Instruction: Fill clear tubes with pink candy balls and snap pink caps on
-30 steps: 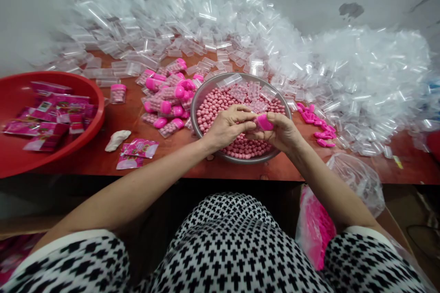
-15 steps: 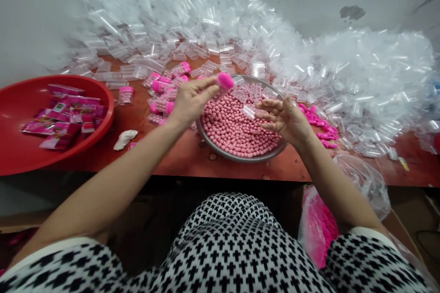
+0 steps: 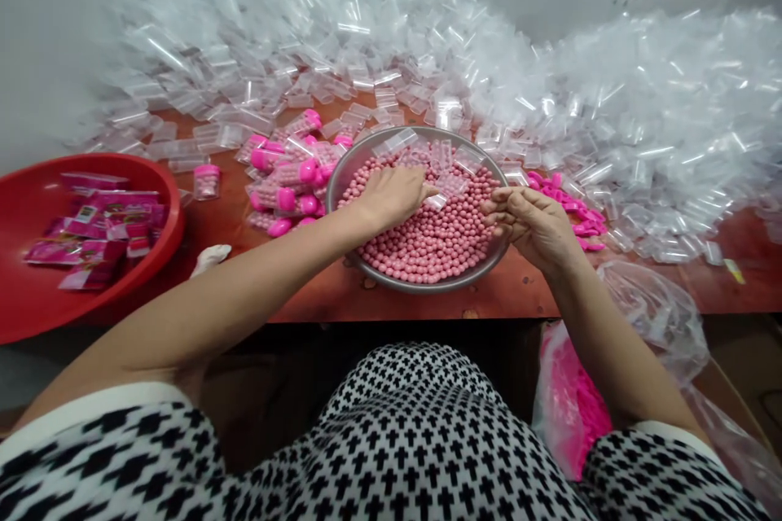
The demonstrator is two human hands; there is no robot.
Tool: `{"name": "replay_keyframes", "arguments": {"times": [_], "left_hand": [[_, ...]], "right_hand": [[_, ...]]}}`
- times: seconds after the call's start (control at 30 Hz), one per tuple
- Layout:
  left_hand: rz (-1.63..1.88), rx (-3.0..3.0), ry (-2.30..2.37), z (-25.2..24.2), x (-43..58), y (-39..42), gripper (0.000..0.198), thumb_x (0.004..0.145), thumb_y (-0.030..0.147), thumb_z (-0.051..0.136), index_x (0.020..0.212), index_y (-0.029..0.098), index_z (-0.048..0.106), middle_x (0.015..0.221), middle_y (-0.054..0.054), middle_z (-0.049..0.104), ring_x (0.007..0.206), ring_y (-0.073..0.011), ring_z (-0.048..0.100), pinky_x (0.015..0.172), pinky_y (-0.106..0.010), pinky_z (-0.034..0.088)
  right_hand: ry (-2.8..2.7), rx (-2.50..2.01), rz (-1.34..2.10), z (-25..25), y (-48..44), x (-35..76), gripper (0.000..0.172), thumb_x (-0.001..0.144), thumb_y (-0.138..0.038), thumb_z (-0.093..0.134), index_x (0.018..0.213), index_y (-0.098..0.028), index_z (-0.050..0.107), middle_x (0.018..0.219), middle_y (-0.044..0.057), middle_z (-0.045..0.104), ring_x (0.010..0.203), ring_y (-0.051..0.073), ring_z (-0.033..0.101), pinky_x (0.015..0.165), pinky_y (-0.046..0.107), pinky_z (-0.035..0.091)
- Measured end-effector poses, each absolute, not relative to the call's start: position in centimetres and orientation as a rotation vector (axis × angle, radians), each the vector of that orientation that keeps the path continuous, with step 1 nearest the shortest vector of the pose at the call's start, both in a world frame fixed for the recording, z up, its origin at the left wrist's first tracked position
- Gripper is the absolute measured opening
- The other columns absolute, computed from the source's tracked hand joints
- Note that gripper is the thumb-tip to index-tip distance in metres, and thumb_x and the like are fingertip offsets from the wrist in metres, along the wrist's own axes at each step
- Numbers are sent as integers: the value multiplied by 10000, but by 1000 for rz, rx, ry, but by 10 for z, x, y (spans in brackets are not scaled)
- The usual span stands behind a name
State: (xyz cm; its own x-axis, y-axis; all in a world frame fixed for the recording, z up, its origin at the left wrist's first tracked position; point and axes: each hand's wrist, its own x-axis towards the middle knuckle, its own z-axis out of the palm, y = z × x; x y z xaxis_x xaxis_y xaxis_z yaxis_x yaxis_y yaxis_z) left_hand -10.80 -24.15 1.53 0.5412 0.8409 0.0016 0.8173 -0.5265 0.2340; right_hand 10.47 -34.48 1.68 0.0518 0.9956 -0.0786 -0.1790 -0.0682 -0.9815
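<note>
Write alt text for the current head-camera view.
A person's left hand is over a gray bowl of small pink balls and clear containers; the right hand is at the bowl's right rim. Pink-capped filled containers lie left of the bowl, loose pink pieces right, a heap of clear containers behind, a red basin of packets far left.

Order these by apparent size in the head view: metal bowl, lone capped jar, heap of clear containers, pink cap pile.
Heap of clear containers
Metal bowl
Pink cap pile
Lone capped jar
</note>
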Motion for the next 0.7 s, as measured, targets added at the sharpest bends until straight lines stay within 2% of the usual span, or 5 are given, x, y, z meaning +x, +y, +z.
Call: {"name": "replay_keyframes", "arguments": {"times": [0.1, 0.23, 0.53, 0.63, 0.7], "left_hand": [[9, 2510, 1501, 16, -92, -238, 576, 960, 587, 512, 974, 59, 741, 971, -249, 732, 1017, -408, 699, 857, -421, 517], [19, 2554, 1457, 13, -83, -237, 510, 927, 586, 574, 969, 97, 712, 1004, -237, 726, 1023, -418, 686, 830, -419, 504], [421, 2451, 1057, 6, -76, -242, 231, 898, 404, 645, 993, 203, 584, 953, -76, 715, 867, -248, 668, 747, -288, 460], [479, 2387, 1064, 22, -93, -245, 202, 910, 391, 637, 995, 213, 593, 948, -28, 703, 841, -191, 650, 762, -256, 462], [394, 2540, 1075, 31, -110, -244, 151, 939, 366, 605, 1005, 231, 603, 959, -4, 702, 827, -168, 627, 766, -249, 456]], "right_hand": [[-964, -1160, 1253, 16, -352, 121, 409, 693, -513, 882, 901, -198, 728, 823, 28, 765, 681, 118, 718, 573, 197, 588], [-928, -1213, 1094, 18, -360, 161, 434, 670, -546, 880, 897, -217, 710, 846, 16, 760, 681, 122, 706, 558, 214, 576], [-934, -1612, 673, -22, -361, 278, 361, 763, -511, 792, 834, -188, 649, 771, 28, 714, 648, 130, 642, 562, 248, 529], [-1221, -1975, 395, -38, -356, 297, 174, 872, -343, 671, 890, -171, 693, 827, 53, 733, 754, 178, 662, 707, 326, 550], [-1506, -2218, 175, -43, -350, 303, 180, 912, -251, 588, 979, -160, 729, 958, 94, 758, 891, 223, 680, 826, 368, 532]]}}
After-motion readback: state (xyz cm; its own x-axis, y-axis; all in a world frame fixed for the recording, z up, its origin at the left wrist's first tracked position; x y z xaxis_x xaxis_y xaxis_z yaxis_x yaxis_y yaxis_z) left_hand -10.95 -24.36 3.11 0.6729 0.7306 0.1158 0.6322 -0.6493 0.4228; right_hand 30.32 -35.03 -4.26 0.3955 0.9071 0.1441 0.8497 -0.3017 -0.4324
